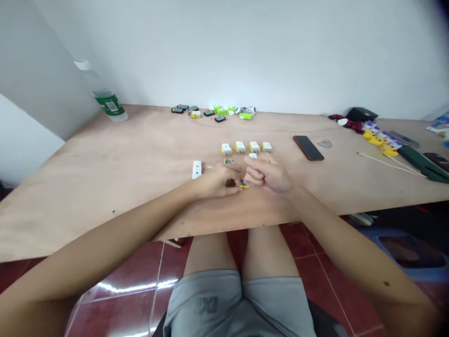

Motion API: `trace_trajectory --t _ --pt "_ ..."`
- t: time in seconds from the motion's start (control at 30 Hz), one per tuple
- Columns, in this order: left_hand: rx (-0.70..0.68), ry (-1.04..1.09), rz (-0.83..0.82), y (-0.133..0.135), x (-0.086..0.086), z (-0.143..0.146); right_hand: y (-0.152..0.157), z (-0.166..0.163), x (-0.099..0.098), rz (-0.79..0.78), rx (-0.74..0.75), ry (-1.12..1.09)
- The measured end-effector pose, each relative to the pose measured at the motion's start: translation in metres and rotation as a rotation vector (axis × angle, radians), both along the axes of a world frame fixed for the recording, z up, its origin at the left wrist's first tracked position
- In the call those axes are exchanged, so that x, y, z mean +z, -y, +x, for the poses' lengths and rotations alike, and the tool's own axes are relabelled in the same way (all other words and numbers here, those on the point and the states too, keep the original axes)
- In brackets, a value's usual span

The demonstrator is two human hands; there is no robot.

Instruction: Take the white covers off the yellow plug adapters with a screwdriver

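Near the table's front edge, my left hand [221, 180] is closed, with its fingertips at a small yellow-and-dark part [243, 185]. Dark brown shows between its fingers, too unclear to name. My right hand [268, 173] is curled into a fist just to the right, against the same part; whatever lies inside it is hidden. Just beyond the hands stand several white-and-yellow plug adapters [226, 149] with prongs, one partly covered by my right hand. A small circuit board [228, 161] lies before them. Left of my left hand is a white casing piece [197, 169].
Along the wall lie dark flat modules [220, 119] and bright green pieces [246, 116]. A bottle [111, 105] with a green label stands at the back left. To the right are a phone [308, 148], yellow-and-white items [380, 140], a dark green pouch [421, 163] and a pale cord [391, 166].
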State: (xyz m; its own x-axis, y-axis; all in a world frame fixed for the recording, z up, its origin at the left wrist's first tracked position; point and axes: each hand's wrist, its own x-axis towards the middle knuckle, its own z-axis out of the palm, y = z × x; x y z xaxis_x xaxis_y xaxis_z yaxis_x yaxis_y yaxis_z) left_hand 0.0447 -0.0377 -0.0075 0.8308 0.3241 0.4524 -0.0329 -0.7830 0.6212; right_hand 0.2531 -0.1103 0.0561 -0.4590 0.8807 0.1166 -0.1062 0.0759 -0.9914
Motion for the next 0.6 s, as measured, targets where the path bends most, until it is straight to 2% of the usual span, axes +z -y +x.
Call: trace_trajectory --t 0.1,0.17,0.23,0.33,0.4,0.5,0.6 --pt "-0.062 -0.014 -0.005 0.000 0.004 0.000 -0.016 0.015 0.002 -0.082 0.176 -0.004" --pt "-0.082 -0.022 0.002 0.001 0.007 0.000 -0.024 0.020 0.004 -0.136 0.225 -0.033" --pt "-0.068 -0.019 0.010 0.002 0.006 0.000 -0.026 0.021 0.007 -0.114 0.154 -0.018" --pt "-0.025 -0.005 0.017 0.004 0.001 0.000 -0.017 0.014 0.010 0.025 -0.027 0.038" --pt "0.001 0.003 0.017 0.004 -0.003 0.001 -0.007 0.005 0.007 0.099 -0.162 -0.005" --pt "-0.001 0.012 0.001 0.004 -0.004 0.001 0.008 -0.010 0.000 0.128 -0.342 -0.134" --pt "-0.021 0.007 -0.023 0.003 -0.001 0.001 0.012 -0.015 -0.005 0.113 -0.338 -0.233"
